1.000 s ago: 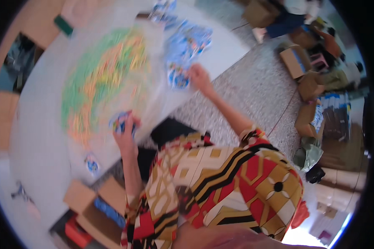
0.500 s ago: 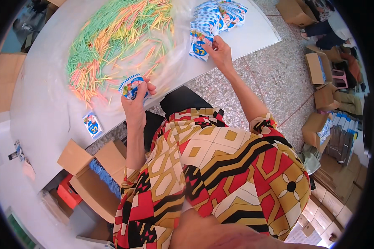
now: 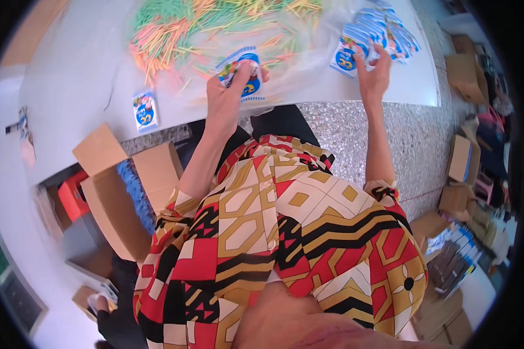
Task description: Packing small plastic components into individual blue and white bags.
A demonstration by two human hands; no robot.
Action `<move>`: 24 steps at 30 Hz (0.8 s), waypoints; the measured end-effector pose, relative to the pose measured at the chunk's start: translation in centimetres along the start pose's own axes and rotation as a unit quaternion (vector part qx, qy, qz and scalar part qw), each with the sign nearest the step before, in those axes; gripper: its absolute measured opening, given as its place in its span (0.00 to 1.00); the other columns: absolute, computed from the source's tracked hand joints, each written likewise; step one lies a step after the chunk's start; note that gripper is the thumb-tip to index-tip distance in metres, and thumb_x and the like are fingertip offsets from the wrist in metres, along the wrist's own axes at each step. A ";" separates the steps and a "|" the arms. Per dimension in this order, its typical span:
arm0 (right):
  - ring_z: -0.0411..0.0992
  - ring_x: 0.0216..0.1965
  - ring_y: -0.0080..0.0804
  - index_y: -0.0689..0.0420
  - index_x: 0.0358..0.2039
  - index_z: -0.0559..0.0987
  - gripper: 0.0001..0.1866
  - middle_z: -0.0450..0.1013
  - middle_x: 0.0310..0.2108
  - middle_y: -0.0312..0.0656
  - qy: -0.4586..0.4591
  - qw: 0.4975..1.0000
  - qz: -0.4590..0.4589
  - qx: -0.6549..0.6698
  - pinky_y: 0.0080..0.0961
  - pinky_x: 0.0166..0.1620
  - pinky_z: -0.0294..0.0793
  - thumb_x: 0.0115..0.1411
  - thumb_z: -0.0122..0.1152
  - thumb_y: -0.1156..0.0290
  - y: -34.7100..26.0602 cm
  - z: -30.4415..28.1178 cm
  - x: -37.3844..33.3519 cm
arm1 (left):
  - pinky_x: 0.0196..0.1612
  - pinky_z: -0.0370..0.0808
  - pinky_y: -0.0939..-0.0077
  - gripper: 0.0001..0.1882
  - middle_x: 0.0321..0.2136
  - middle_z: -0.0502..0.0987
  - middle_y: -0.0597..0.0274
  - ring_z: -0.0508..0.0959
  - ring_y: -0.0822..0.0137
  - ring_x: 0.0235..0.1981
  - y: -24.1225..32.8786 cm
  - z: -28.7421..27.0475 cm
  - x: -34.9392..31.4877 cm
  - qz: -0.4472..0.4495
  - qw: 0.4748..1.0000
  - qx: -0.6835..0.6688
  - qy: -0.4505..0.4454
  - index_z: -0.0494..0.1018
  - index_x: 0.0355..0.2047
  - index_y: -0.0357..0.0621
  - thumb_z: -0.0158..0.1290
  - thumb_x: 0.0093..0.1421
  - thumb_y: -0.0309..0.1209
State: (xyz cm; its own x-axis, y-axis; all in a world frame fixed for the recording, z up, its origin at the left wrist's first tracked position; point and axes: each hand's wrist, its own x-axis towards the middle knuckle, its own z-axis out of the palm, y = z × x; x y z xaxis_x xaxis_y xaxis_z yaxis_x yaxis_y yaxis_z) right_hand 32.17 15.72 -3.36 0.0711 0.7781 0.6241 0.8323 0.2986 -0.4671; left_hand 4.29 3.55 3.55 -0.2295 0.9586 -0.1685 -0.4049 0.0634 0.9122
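Note:
Small blue-and-white printed packets [image 3: 251, 86] are gripped in my left hand [image 3: 226, 103], thumb across the front, over the near part of the table. How many it holds I cannot tell. At the right, my right hand [image 3: 375, 77] reaches to an overlapping pile of the same packets [image 3: 370, 29]. Its thumb touches the nearest packet [image 3: 344, 58], and a gap shows between thumb and forefinger. A single packet [image 3: 145, 111] lies apart near the table's front edge, left of my left hand. Beyond my hands, many thin pastel sticks [image 3: 174, 35] lie on clear plastic sheeting [image 3: 308, 70].
The white table [image 3: 70, 87] spans the far side. Below its left part stands an open carton [image 3: 108, 203] with blue contents, next to a red-orange box [image 3: 73, 195]. More cartons [image 3: 467, 70] line the right side. At lower left, another person's dark sleeve [image 3: 119, 326] shows.
The view has shifted, so table and packets appear farther up and right. My left hand still holds its packets. My right thumb and forefinger, pinched at the pile before, are now farther apart.

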 end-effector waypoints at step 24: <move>0.69 0.27 0.24 0.61 0.31 0.78 0.07 0.72 0.26 0.38 -0.456 0.800 -0.177 0.346 0.20 0.32 0.67 0.52 0.63 0.73 -19.4 0.2 2.6 | 0.28 0.67 0.87 0.10 0.24 0.78 0.67 0.70 0.83 0.25 -0.5 -3.7 -1.6 0.053 0.994 0.098 -0.009 0.78 0.31 0.35 0.57 0.56 0.31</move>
State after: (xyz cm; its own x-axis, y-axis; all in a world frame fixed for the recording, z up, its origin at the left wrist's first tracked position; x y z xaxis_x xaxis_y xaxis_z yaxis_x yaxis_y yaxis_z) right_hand 16.16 12.08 7.22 -0.7961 0.5621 0.2244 0.1848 0.5788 -0.7943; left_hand 1.59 1.00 2.03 -0.2455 0.9674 -0.0628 -0.1990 0.0132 0.9799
